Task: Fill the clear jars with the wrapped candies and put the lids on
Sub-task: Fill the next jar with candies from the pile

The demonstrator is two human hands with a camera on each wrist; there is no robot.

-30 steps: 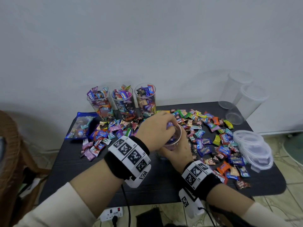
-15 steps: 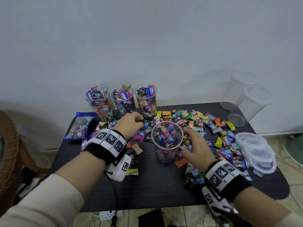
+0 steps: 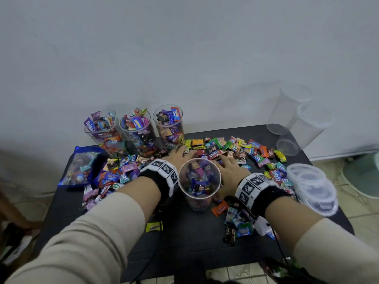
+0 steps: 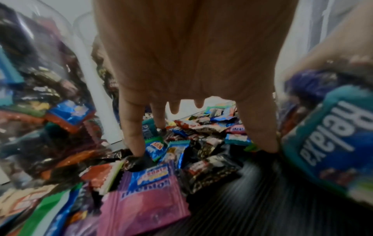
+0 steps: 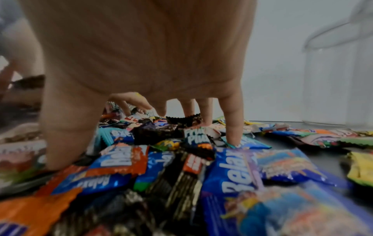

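Left hand (image 3: pixel 178 155) fingers spread on loose multicoloured wrapped candies (image 3: pixel 235 149), right hand (image 3: pixel 229 168) likewise splayed, gripping nothing, part-filled clear plastic jar (image 3: pixel 200 182) upright between wrists, three filled clear jars (image 3: pixel 133 132) behind, black table (image 3: pixel 184 238).

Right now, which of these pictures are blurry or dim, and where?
Head view: evenly lit and mostly sharp, straight edges bowed by the wide lens. Left wrist view: dim, the table and nearest candies smeared. Right wrist view: dim, the candies nearest the lens soft, the empty jar hazy.
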